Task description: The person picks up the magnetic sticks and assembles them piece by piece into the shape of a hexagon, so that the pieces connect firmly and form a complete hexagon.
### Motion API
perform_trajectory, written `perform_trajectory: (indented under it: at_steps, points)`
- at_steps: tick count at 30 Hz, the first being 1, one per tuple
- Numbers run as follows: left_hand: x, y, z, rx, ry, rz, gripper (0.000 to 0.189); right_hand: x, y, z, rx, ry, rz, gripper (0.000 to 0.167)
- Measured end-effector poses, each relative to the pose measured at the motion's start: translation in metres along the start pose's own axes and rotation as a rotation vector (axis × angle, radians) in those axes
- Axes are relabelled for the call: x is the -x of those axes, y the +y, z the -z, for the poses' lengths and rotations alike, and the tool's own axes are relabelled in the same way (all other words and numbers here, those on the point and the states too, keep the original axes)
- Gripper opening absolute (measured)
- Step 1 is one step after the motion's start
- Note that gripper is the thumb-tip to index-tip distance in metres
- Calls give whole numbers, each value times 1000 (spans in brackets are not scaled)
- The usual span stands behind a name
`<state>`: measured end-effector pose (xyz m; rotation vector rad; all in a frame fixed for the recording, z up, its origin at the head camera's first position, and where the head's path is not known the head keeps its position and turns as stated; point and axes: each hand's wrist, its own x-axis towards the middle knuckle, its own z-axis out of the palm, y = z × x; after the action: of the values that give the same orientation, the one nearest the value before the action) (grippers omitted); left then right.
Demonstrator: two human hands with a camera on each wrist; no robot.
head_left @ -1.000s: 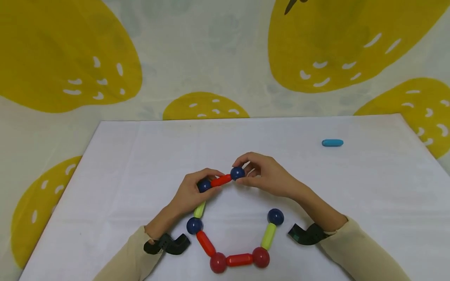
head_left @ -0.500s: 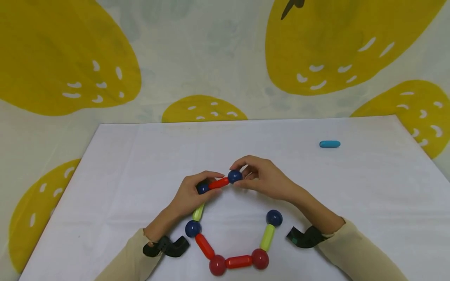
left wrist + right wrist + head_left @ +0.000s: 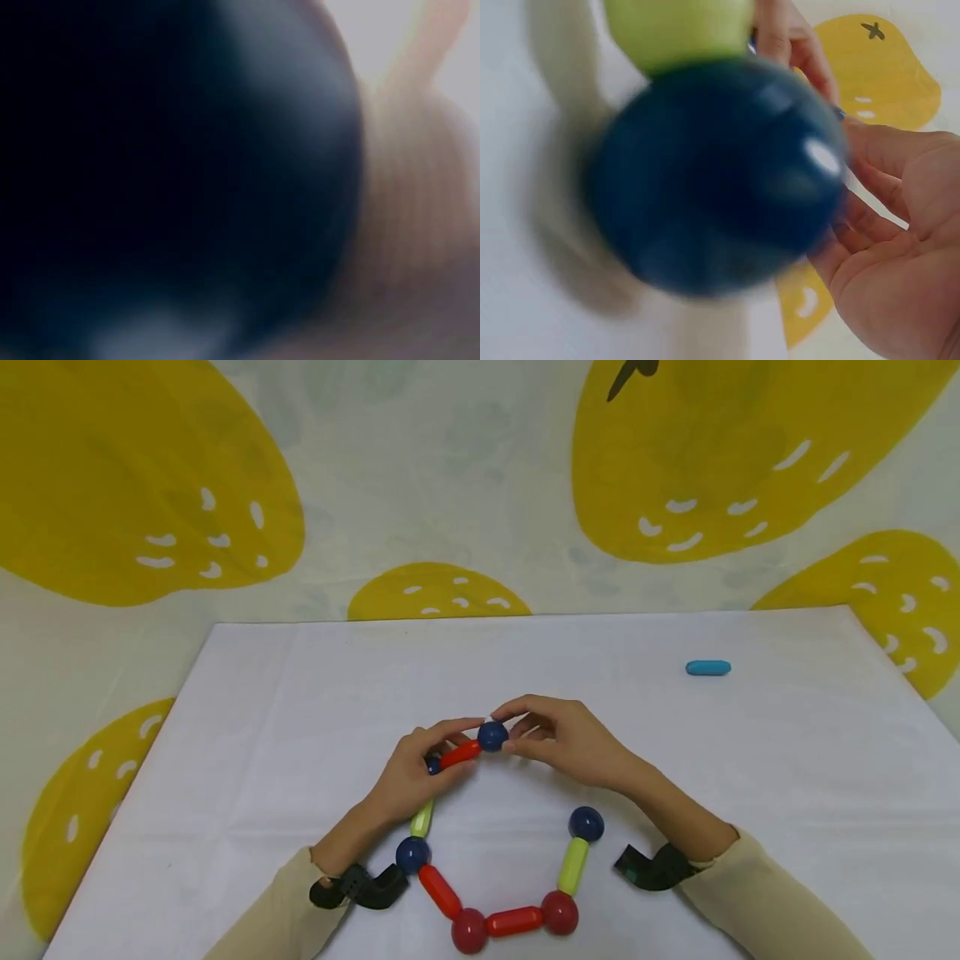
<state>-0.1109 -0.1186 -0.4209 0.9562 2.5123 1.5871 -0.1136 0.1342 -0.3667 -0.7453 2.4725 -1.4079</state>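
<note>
My left hand (image 3: 405, 774) grips a red rod (image 3: 459, 753) and the dark blue ball (image 3: 433, 766) at its left end, which its fingers mostly cover. At the rod's other end, my right hand (image 3: 572, 745) pinches a second blue ball (image 3: 492, 737). Below the left hand a yellow-green rod (image 3: 422, 819) leads down to another blue ball (image 3: 412, 855). The chain runs on through red rods and two red balls (image 3: 470, 931) to a green rod (image 3: 573, 866) topped by a blue ball (image 3: 586, 824). That ball looms before the right hand (image 3: 900, 225) in the right wrist view.
A light blue rod (image 3: 708, 667) lies alone toward the back right of the white table (image 3: 315, 685). Behind the table hangs a pale cloth (image 3: 420, 468) with yellow fruit shapes. A blurred dark round shape (image 3: 165, 165) fills most of the left wrist view.
My right hand and its blue ball have shifted slightly left, closer to the left hand. The blue ball under the left fingers is more hidden now. The light blue rod has stayed put.
</note>
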Motion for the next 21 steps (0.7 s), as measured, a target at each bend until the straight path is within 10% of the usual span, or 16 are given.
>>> perform_trajectory:
  at_steps: [5,13,21]
  points:
    - [-1,0,-3,4,-11,-28,50,13,13,37,153,126,-6,30]
    - [-3,13,-2,40,-25,-56,47,62,59,114,315,436,-236,33]
    - [-2,-2,-3,8,-67,-80,50,104,98,157,422,465,-445,45]
